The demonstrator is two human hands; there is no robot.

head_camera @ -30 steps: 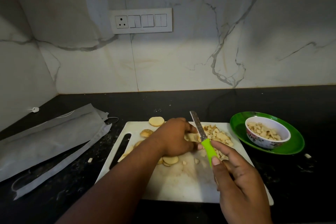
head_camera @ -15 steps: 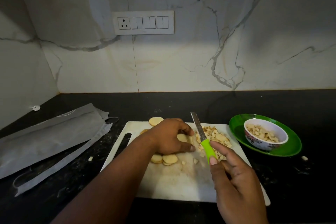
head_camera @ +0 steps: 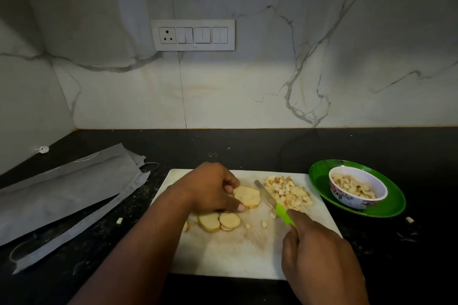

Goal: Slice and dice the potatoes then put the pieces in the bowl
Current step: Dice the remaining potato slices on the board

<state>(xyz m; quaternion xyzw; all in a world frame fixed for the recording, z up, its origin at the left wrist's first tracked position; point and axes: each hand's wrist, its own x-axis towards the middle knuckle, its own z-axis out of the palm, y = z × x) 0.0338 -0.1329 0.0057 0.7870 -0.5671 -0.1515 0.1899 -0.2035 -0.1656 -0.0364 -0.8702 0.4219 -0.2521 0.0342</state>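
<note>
While the left hand point(head_camera: 210, 188) curls over the near-left of a potato slice point(head_camera: 247, 196) lying flat on the white cutting board point(head_camera: 223, 255), thumb and fingertips pinching its edge, the right hand point(head_camera: 319, 257) wraps round the green handle of a knife point(head_camera: 275, 203), its blade laid low across the board between that slice and a heap of diced potato point(head_camera: 288, 193). To the right of the board, apart from it, sits a green plate point(head_camera: 386, 208) carrying a small white bowl point(head_camera: 358, 189) with a floral outside (the pattern is too dim to read properly); the bowl holds a shallow layer of diced pieces point(head_camera: 353, 186), well below its rim. Nearer the viewer, just under the left hand, a few more round slices point(head_camera: 218, 221) overlap one another, and a couple of loose cubes point(head_camera: 264, 223) lie beside them. How many slices sit beneath the left palm and wrist cannot be told, since the hand covers that part of the board. The knife's handle is mostly buried in the right fist, and whether the blade edge touches the board is unclear. One stray cube point(head_camera: 409, 219) rests on the black counter point(head_camera: 247, 146) right of the plate, another point(head_camera: 119, 220) to the left near a crumpled grey bag point(head_camera: 64, 193), whose left end runs out of the picture. A white switch panel point(head_camera: 194, 35) is set in the marble wall behind.
</note>
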